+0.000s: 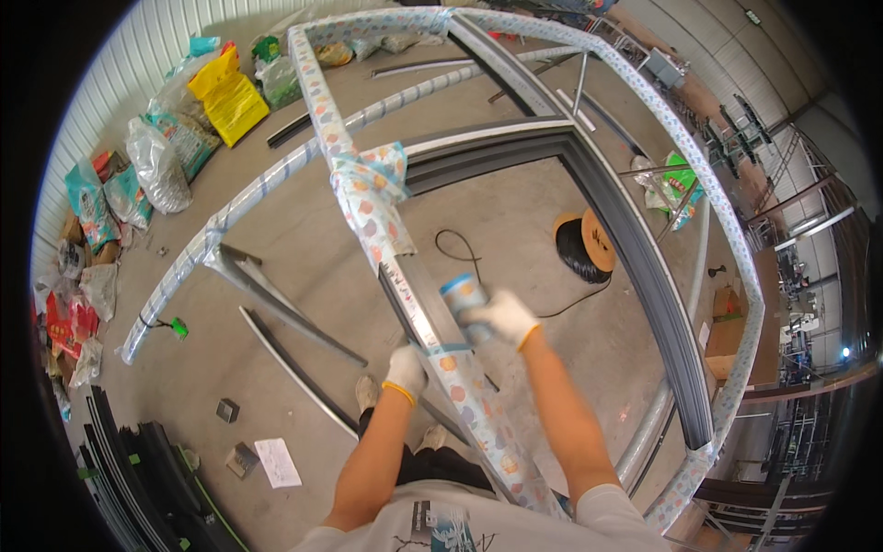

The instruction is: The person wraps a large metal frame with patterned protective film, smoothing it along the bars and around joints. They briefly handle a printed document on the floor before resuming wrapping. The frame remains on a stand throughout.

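A long metal bar [423, 299] runs up the middle of the head view, with a bare silver stretch between two wrapped parts. Light patterned wrapping film [464, 382] with coloured spots covers it below, and more film is bunched around it higher up [372, 175]. My right hand [504, 318], in a white glove with a yellow cuff, grips a roll of wrapping film [463, 293] just right of the bar. On the bar's left side my left hand [406, 370], gloved alike, is closed against its edge; its fingertips are partly hidden.
A large curved frame [676, 115] wrapped in film surrounds the bar, with a dark channel section [635, 248] at right. A spool of black strip [585, 247] sits on the floor. Filled bags [230, 97] line the left wall; dark profiles [147, 478] lie at lower left.
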### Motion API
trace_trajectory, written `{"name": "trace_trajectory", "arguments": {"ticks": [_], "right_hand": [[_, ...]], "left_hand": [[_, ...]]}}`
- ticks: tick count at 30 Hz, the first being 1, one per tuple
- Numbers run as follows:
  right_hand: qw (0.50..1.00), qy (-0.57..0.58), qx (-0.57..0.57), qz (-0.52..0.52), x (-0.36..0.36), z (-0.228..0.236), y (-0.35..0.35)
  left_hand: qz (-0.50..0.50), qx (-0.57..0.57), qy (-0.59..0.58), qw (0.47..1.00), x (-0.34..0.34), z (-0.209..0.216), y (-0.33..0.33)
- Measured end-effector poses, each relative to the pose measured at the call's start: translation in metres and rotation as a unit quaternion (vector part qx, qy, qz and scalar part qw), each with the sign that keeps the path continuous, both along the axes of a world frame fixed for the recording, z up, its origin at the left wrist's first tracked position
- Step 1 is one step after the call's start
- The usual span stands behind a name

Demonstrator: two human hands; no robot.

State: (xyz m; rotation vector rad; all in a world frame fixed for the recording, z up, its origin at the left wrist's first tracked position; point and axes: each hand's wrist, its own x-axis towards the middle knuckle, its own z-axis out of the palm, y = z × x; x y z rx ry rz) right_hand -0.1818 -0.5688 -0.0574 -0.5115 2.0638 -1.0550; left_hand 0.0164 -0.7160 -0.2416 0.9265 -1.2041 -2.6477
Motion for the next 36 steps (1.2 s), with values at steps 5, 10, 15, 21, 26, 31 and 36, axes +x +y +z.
{"name": "trace_trajectory", "arguments": {"ticks": [5,10,15,21,26,31,36], "right_hand": [[0.986,-0.117,-0.08,-0.09,0.031,0.128,-0.018],[0.966,0.215,-0.086,0.115,0.125,0.151,-0.074],[0.951,0.284,-0.11,-0.056,0.067,0.096,-0.069],[0.983,-0.172,-0.07,-0.006,-0.013,-0.032,-0.075],[0.996,-0.038,0.082,-0.014,-0.039,-0.007,-0.074],[0.991,-0.037,-0.068,-0.113,-0.017,0.107,-0.081],[0.973,0.227,0.018,0.04,0.09,0.154,-0.157]], "left_hand": [[0.164,0.101,0.003,0.981,0.047,0.156,-0.048],[0.059,0.117,0.123,0.984,0.072,0.214,-0.069],[0.095,0.165,0.116,0.975,0.055,0.144,-0.098],[0.118,0.337,0.07,0.932,-0.043,0.021,-0.049],[-0.049,0.026,-0.067,0.996,-0.079,-0.011,-0.057],[0.132,0.095,-0.061,0.985,-0.022,0.115,-0.12],[0.062,-0.01,0.134,0.989,0.01,0.217,-0.146]]}}
